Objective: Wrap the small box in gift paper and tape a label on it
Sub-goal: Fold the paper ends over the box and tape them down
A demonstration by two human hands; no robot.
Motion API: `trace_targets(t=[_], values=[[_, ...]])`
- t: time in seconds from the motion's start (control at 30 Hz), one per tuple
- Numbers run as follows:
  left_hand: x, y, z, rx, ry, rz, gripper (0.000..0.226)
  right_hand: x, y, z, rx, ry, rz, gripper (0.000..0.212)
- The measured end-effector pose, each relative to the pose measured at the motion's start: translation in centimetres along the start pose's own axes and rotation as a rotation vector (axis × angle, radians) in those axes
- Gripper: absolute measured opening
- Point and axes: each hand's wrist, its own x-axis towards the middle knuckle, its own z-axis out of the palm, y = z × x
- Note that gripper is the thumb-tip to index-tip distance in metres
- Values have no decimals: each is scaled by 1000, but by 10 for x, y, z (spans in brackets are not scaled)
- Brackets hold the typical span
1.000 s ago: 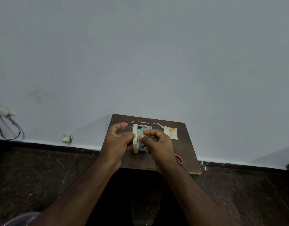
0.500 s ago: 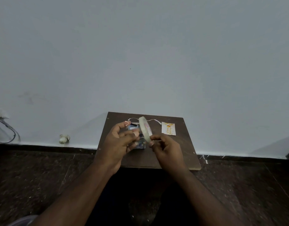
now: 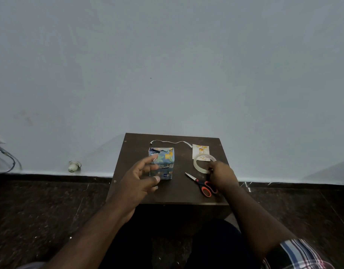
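The small box [image 3: 164, 162], wrapped in blue patterned gift paper, lies on the dark wooden board [image 3: 173, 193]. My left hand [image 3: 142, 179] hovers over the box's left side with fingers spread and relaxed; whether the fingertips touch it is unclear. At the right, my right hand [image 3: 221, 176] pinches the near edge of the clear tape roll [image 3: 203, 164], which rests partly on the white label [image 3: 200, 150] with orange print.
Orange-handled scissors [image 3: 203, 184] lie on the board just left of my right hand. A thin white paper strip [image 3: 167, 142] curls along the board's far edge. The board stands against a grey wall; cables [image 3: 4, 158] and a small white fitting [image 3: 74, 165] lie at the left.
The tape roll went from above the box to the board's right side in my right hand. My left hand released the roll and opened over the box. The scissors came into sight.
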Motion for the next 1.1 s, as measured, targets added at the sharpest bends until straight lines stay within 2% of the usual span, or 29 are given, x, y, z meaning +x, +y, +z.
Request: trace_targets(t=[0.17,0.23,0.3,0.37,0.43,0.53,0.63,0.73,0.9,1.1], values=[[5,-5,-3,19,82,66,53,2,4,5,-41,-47,15,31],[8,-7,-6,35,175,113,52,1,-2,1,109,6,45,29],[15,-8,-10,61,252,156,54,-3,-20,-9,359,95,32,22],[27,-8,-13,127,273,176,62,-10,-48,-23,540,127,-86,27],[44,-7,-12,198,263,169,72,-18,-78,-35,625,89,-220,35],[67,-7,-8,220,198,141,83,-19,-106,-37,638,61,-306,41],[79,-10,-6,191,145,103,83,-13,-116,-31,652,55,-299,37],[83,-12,-4,175,150,87,79,-6,-121,-29,629,70,-289,35],[88,-15,-6,145,165,86,69,-1,-121,-28,557,95,-375,25],[94,-19,-5,86,217,64,63,-1,-120,-21,587,126,-410,23]])
